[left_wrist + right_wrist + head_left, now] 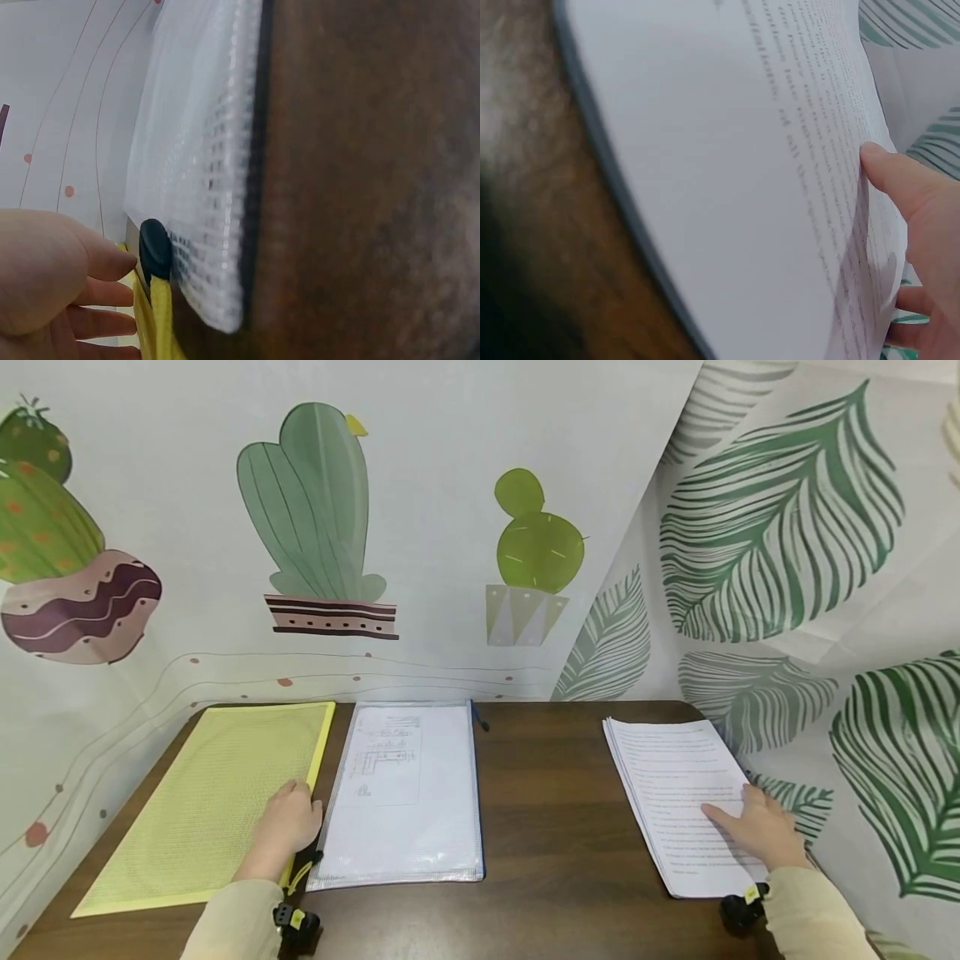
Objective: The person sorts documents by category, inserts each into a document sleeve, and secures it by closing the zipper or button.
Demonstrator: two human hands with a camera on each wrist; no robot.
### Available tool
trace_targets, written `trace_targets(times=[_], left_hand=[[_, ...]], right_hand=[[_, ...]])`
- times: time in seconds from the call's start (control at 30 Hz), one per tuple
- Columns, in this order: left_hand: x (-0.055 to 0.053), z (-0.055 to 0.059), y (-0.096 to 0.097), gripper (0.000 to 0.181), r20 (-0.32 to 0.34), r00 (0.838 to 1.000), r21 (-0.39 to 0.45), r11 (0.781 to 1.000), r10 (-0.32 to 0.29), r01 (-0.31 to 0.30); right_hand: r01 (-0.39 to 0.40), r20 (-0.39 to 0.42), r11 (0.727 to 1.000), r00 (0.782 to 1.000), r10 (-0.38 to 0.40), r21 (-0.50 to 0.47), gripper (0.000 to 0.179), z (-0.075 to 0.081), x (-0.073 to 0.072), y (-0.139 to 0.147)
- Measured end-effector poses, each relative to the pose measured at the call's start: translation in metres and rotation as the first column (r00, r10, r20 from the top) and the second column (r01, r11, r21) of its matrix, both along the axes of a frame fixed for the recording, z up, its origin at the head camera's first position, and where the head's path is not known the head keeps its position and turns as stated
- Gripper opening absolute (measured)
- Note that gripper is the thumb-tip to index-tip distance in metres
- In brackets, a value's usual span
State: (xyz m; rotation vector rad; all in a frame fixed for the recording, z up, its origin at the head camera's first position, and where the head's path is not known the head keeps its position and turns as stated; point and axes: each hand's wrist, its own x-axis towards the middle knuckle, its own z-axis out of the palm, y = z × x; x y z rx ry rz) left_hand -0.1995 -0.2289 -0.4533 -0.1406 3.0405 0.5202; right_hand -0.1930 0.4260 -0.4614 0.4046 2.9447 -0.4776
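A yellow mesh zip folder (pixel 202 793) lies flat at the left of the table. Over its right edge rests my left hand (pixel 291 818), fingers loosely bent, the tips by the yellow edge in the left wrist view. Close by that hand is the yellow zip cord with its black pull (pixel 155 251). At the right, a stack of printed paper (pixel 667 793) lies on the table. My right hand (pixel 768 831) grips the stack's right edge, thumb on top. Other fingers (pixel 911 300) show past that edge in the right wrist view, partly hidden by paper.
A clear mesh zip folder (pixel 405 843) with a blue edge holds a sheet with a drawing, beside the yellow folder. Brown tabletop (pixel 551 810) shows between it and the paper stack. Behind the table stands a wall covering (pixel 442 527) printed with cacti and leaves.
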Motion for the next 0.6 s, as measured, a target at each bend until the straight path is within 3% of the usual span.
trace_targets(times=[0.2,0.4,0.6], left_hand=[[0.001,0.001,-0.001,0.035,-0.030,0.999,-0.013,1.000,-0.013,0.012],[-0.001,0.001,-0.001,0.036,-0.024,1.000,-0.013,1.000,0.001,-0.001],[-0.002,0.002,-0.004,0.025,-0.041,0.999,0.008,1.000,0.023,-0.022]], right_hand=[[-0.023,0.019,1.000,1.000,0.023,-0.011,0.116,0.002,-0.001,0.002],[0.060,0.080,0.998,0.995,-0.058,-0.023,0.130,0.013,0.001,0.002],[0.104,0.084,0.994,0.991,-0.100,-0.044,0.104,0.014,0.003,0.004]])
